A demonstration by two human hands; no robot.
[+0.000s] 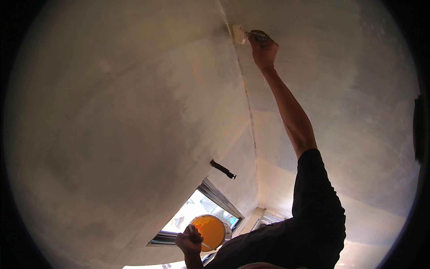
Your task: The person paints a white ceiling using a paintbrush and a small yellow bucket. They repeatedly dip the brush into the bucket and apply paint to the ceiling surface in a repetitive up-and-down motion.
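Note:
My right hand [264, 49] is raised high on an outstretched arm, closed round a paintbrush [239, 34] whose pale head touches the seam [244, 83] between two pale, patchily coated surfaces. Low in the view, my left hand [189, 242] is closed on the pale handle of a round bucket [210, 232] that shows orange. The bucket is in front of a bright window, and its contents cannot be made out for certain.
A slanted window [190, 206] with a dark frame is at the lower middle. Above it a short black fitting [223, 169] sticks out from the pale surface [112, 148]. Another bright opening shows at the bottom edge, and a dark object [417, 127] is at the far right.

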